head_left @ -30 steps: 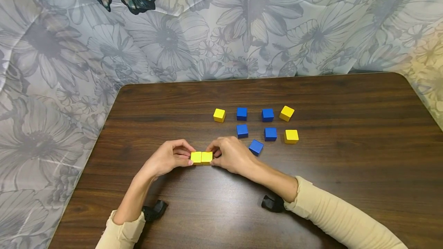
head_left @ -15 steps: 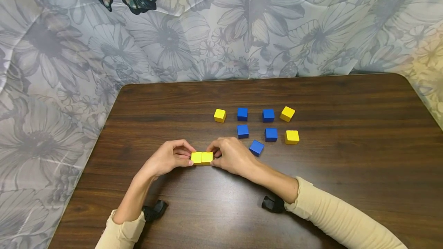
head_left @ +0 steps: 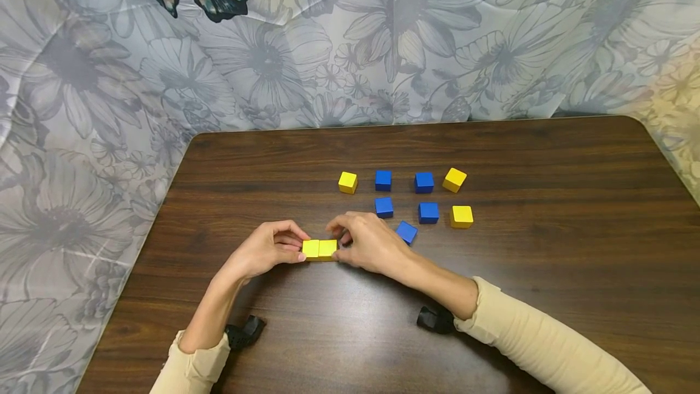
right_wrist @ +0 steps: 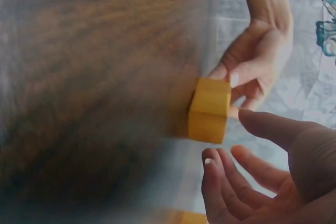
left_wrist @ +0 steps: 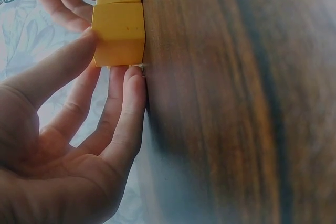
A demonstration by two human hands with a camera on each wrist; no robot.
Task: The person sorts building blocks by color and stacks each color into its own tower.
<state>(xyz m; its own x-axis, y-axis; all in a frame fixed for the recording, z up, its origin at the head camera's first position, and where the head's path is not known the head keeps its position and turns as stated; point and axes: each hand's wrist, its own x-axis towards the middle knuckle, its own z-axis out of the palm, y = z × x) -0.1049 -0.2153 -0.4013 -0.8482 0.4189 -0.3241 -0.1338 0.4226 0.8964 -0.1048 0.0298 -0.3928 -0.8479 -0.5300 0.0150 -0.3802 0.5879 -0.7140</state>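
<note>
Two yellow cubes stand side by side on the dark wooden table (head_left: 328,333), faces together: a left yellow cube (head_left: 310,249) and a right yellow cube (head_left: 329,249). My left hand (head_left: 268,248) holds the left one at its outer end, thumb on one edge and fingertips against the end face, as the left wrist view of this yellow cube (left_wrist: 119,35) shows. Just off the right cube, my right hand (head_left: 372,243) has its thumb and fingers spread. In the right wrist view a gap separates those fingertips from the right cube's end (right_wrist: 208,127).
Behind my right hand lie several loose blue cubes, the nearest blue cube (head_left: 407,231) partly covered by that hand. Loose yellow cubes lie at the back left (head_left: 347,182), back right (head_left: 454,180) and right (head_left: 462,216). A floral cloth (head_left: 404,41) hangs beyond the table's far edge.
My right hand's fingers have come away from the right yellow cube, and the hand has shifted slightly right. My left hand and both joined cubes have stayed in place.
</note>
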